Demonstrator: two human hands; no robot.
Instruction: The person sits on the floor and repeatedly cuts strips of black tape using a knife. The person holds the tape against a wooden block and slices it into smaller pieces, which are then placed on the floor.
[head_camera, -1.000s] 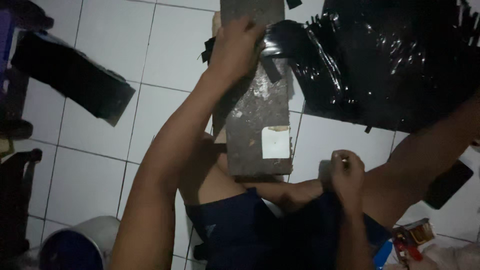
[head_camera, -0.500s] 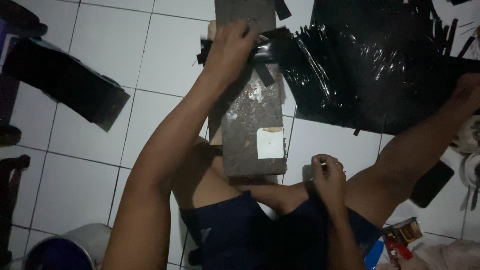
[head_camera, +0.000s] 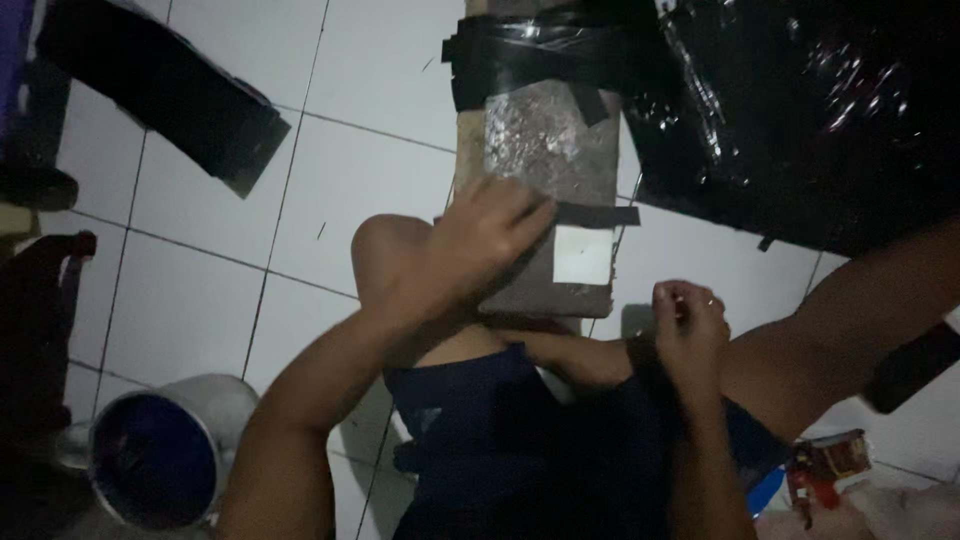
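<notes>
My left hand (head_camera: 470, 255) rests on the board (head_camera: 550, 180) at centre frame; plastic sheet (head_camera: 800, 110) upper right, bucket (head_camera: 165, 450) lower left.

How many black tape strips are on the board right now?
2 clearly: a wide black band wrapped across the board's top, and a thin strip beside the left hand, above the white patch. More may be hidden.

1. Floor (head_camera: 380, 70): white tiles, grey grout lines
2. Board (head_camera: 560, 150): mottled grey-brown, white square patch (head_camera: 583, 254)
3. Tape (head_camera: 530, 60): glossy black
4. Sheet (head_camera: 810, 110): shiny black
5. Shorts (head_camera: 470, 430): dark navy
6. Bucket (head_camera: 160, 455): grey, blue inside
</notes>
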